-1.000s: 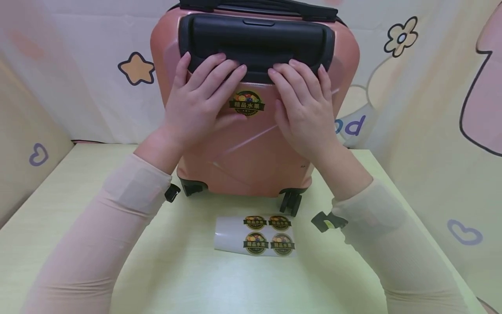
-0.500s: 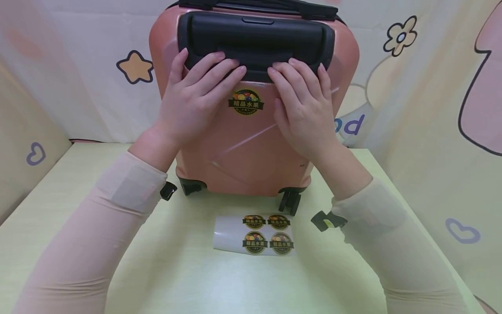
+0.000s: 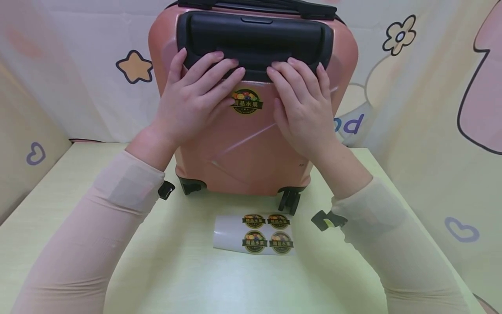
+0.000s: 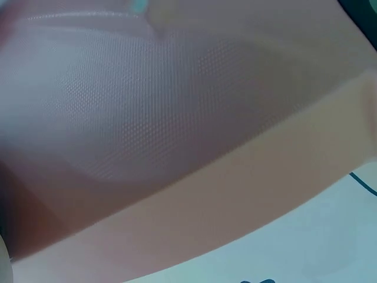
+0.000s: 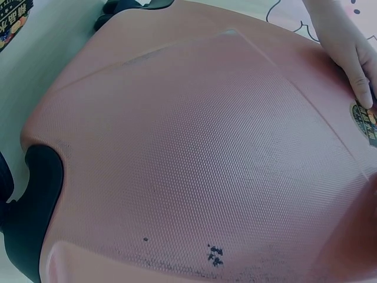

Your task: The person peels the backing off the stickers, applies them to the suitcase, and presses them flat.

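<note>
A pink hard-shell suitcase (image 3: pixel 243 148) stands upright on the table, with a black handle recess (image 3: pixel 255 41) in its upper front. Just below the recess a round fruit sticker (image 3: pixel 250 102) is on the shell. My left hand (image 3: pixel 190 98) rests on the suitcase, fingers spread over the recess's lower edge, thumb tip on the sticker's left edge. The right wrist view shows that thumb (image 5: pixel 360 82) touching the sticker too. To the sticker's right, my right hand (image 3: pixel 303 102) lies on the shell, fingertips at the recess. Close-up textured shell (image 4: pixel 147 100) fills much of the left wrist view.
On the table (image 3: pixel 164 270), in front of the suitcase, lies a white sticker sheet (image 3: pixel 228 231) bearing several round fruit stickers. Suitcase wheels (image 3: pixel 289 200) stand just behind it. A patterned cloth (image 3: pixel 90 78) hangs behind and at both sides.
My left thumb first stretched across the sticker's lower part, then drew back under the hand, and now touches the sticker's left edge. The left hand shifted slightly left; the right stays in place.
</note>
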Motion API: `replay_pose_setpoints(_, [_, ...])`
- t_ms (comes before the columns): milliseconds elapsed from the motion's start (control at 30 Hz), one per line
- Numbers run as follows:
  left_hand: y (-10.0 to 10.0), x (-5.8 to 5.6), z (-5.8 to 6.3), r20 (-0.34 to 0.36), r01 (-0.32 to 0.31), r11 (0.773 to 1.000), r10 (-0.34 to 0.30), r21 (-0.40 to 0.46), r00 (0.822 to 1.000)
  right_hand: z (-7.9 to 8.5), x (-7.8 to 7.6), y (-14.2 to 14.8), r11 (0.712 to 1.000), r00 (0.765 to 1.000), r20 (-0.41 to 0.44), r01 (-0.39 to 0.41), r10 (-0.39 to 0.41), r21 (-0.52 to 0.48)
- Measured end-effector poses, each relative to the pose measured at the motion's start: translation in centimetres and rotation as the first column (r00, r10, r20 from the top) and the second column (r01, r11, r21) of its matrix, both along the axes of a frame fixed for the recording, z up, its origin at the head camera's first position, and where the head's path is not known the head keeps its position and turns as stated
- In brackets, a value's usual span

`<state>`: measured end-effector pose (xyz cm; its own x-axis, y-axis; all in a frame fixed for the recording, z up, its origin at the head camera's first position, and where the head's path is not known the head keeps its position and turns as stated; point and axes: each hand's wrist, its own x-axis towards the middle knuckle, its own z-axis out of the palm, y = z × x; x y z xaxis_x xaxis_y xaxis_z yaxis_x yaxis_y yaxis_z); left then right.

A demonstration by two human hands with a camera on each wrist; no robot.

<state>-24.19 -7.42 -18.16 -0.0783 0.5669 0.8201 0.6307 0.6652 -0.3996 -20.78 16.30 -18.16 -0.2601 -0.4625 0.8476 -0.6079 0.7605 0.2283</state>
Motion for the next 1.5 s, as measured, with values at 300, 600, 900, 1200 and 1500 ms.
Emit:
replay_pose_setpoints(300, [-0.2, 0.0, 0.2, -0.047, -0.045, 0.999, 0.044, -0.024, 0.998, 0.1, 0.0, 0.0, 1.000, 1.000, -0.015, -0.002, 0.002, 0.004])
replay_pose_setpoints(600, [-0.6, 0.0, 0.3, -0.014, -0.005, 0.998, 0.004, -0.070, 1.000, 0.0, 0.0, 0.0, 1.000, 1.000, -0.020, 0.005, -0.005, 0.022])
replay_pose_setpoints(900, [-0.8, -0.1, 0.3, -0.071, -0.034, 0.996, 0.028, -0.079, 0.997, 0.0, 0.0, 0.0, 1.000, 1.000, -0.015, -0.005, 0.005, 0.012])
replay_pose_setpoints(1200, [-0.8, 0.0, 0.3, -0.065, -0.055, 0.996, 0.051, -0.069, 0.997, 0.1, -0.1, -0.2, 1.000, 1.000, -0.016, -0.015, 0.015, 0.006])
replay_pose_setpoints(1500, [0.4, 1.8, -2.0, 0.129, 0.003, 1.000, -0.004, 0.012, 0.992, -0.2, 0.7, -0.1, 0.999, 1.000, 0.004, -0.028, 0.028, 0.046])
